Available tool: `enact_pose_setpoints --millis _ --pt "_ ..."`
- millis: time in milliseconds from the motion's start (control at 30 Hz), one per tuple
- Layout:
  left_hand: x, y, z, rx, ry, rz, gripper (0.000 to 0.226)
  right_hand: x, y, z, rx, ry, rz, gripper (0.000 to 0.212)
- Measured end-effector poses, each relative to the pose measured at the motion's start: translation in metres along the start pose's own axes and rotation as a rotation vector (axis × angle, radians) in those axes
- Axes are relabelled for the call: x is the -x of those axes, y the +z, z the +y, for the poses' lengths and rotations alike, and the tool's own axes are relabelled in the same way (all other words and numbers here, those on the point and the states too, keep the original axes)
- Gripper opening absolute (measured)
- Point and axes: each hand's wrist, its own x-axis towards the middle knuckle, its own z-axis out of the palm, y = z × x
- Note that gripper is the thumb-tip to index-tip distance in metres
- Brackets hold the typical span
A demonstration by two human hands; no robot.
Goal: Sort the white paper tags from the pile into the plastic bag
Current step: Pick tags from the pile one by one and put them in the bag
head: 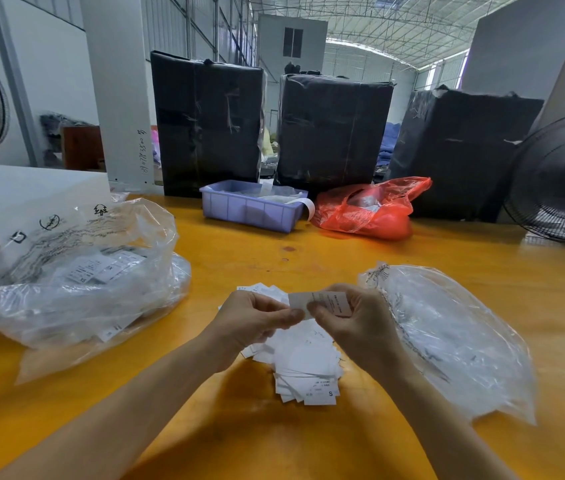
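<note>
The flat wooden table (274, 445) is a glossy orange-yellow. At the lower centre of the frame, the pile of small paper tags (303, 368) is white with fine black print. The clear plastic bag (447, 341) at right has thin black lettering. The crumpled clear bag (77, 271) at left carries black symbols. In the upper centre, the rectangular plastic tray (251, 211) is pale lilac-blue, the thin bag (371, 209) is red, and the three wrapped bales (208, 123) are black.
</note>
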Motion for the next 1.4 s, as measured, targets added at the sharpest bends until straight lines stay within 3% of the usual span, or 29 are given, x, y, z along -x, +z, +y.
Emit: enact_pose_setpoints --millis 300,667,900,1400 --pt "0.0004 -0.0019 0.0007 0.013 0.018 0.019 0.025 -0.0002 -0.0022 -0.0017 -0.039 0.137 -0.193 0.007" --pt "-0.0014 -0.0032 0.0009 0.177 -0.119 0.025 0.016 -0.0021 -0.0044 -0.0002 -0.167 0.268 -0.194 0.005" --pt "-0.0022 -0.0052 0.0009 0.229 -0.144 0.111 0.028 -0.0016 -0.0077 -0.0064 -0.377 0.373 -0.163 0.009" --pt "0.0015 -0.0035 0.0025 0.126 -0.115 0.126 0.026 -0.0018 -0.007 -0.0065 -0.287 0.292 -0.071 0.004"
